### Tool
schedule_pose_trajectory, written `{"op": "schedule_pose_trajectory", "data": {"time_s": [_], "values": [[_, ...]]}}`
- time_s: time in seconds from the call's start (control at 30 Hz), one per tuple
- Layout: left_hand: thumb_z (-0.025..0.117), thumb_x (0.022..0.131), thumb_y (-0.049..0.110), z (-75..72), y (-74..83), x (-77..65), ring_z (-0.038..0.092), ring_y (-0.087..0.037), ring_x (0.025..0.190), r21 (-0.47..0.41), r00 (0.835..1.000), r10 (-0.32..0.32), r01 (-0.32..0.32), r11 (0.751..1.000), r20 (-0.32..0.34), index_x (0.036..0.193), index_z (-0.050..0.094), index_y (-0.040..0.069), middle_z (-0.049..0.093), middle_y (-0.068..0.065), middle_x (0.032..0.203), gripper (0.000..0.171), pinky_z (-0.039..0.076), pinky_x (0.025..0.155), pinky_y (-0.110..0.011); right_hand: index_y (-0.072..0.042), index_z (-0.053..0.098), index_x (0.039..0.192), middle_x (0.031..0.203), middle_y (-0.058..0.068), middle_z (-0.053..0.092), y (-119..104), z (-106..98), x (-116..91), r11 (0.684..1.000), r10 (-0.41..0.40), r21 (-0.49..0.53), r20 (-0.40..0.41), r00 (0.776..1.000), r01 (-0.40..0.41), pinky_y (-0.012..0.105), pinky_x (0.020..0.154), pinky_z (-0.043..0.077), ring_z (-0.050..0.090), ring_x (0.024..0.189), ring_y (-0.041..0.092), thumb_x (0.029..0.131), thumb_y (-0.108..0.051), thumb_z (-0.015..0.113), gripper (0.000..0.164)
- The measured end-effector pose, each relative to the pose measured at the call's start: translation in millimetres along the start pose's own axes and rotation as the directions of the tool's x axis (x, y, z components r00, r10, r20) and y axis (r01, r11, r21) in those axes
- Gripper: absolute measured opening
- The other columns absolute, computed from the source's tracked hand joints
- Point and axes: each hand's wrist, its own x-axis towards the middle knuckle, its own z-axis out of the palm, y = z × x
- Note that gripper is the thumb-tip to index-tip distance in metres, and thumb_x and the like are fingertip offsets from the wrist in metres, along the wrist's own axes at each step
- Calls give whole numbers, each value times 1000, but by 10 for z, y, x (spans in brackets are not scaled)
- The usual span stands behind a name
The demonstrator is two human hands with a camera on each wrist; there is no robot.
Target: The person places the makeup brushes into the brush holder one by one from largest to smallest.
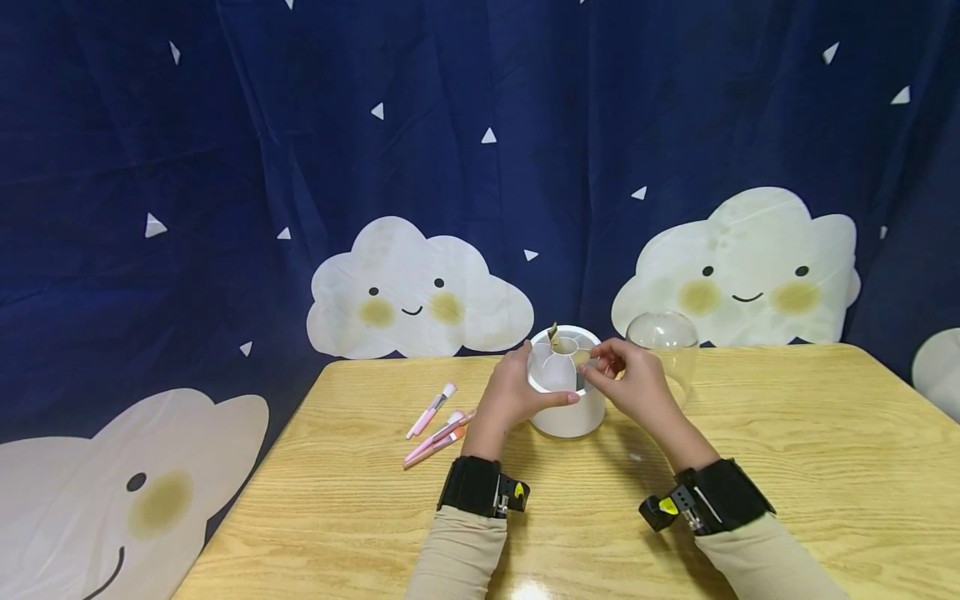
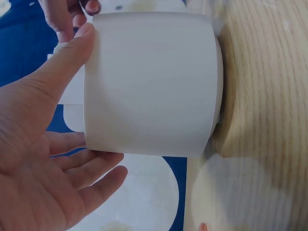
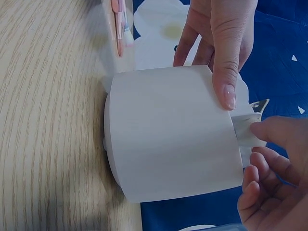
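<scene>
A white round holder (image 1: 567,417) with several compartments inside stands upright on the table. My left hand (image 1: 516,390) grips its left side, thumb (image 3: 226,91) at the front rim and fingers around towards the back. My right hand (image 1: 628,377) is at the right rim, where thumb and fingers pinch a pale flat piece (image 3: 246,129) that sticks up above the rim; I cannot tell what it is. A small gold-and-dark pointed tip (image 1: 553,335) pokes out of the holder near its back.
Several makeup brushes with pink handles (image 1: 431,423) lie on the wooden table (image 1: 360,533) left of the holder. A clear dome-shaped cover (image 1: 663,332) stands behind my right hand. Behind the table hangs a dark blue curtain (image 1: 450,175) with cloud prints.
</scene>
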Motion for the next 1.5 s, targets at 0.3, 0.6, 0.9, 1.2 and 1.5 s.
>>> {"op": "schedule_pose_trajectory", "data": {"time_s": [0.3, 0.6, 0.9, 1.2, 1.5], "values": [[95, 67, 46, 5, 16, -17, 64, -21, 107, -17, 1000, 5, -5, 1000, -24, 136, 56, 4, 66, -10, 122, 90, 54, 90, -34, 0, 70, 98, 79, 7, 64, -18, -27, -4, 1000, 13, 4, 11, 1000, -13, 20, 60, 45, 56, 72, 19, 87, -13, 80, 20], [95, 68, 43, -54, 84, -45, 64, -23, 111, -6, 1000, 17, -17, 1000, -2, 140, 55, 9, 67, -8, 124, 89, 53, 95, -36, 1, 70, 100, 82, 9, 65, -18, -44, 1, 1000, 18, 9, 17, 1000, -18, 20, 60, 45, 58, 73, 20, 88, -10, 78, 18], [95, 68, 42, -101, 108, -44, 63, -27, 112, 32, 1000, -12, 12, 999, 5, 139, 52, 1, 64, -13, 125, 93, 53, 96, -38, 2, 70, 102, 83, 10, 67, -20, -70, 3, 999, 24, 26, -5, 1000, -23, 19, 60, 45, 59, 74, 20, 90, -13, 75, 19], [94, 71, 36, -123, 96, -27, 60, -26, 118, 54, 998, 47, -49, 997, 45, 147, 44, 2, 61, -13, 133, 98, 50, 101, -39, 2, 71, 102, 85, 11, 70, -10, -65, 16, 999, 6, 42, -5, 1000, -5, 16, 67, 50, 64, 77, 20, 89, -4, 68, 15], [95, 71, 34, -115, 113, -20, 60, -26, 120, 52, 998, 46, -48, 997, 37, 147, 44, 1, 59, -14, 136, 98, 50, 102, -39, 3, 72, 98, 86, 15, 72, -20, -78, 20, 1000, -19, 11, -4, 1000, 19, 19, 65, 53, 67, 76, 25, 91, 2, 66, 9]]}}
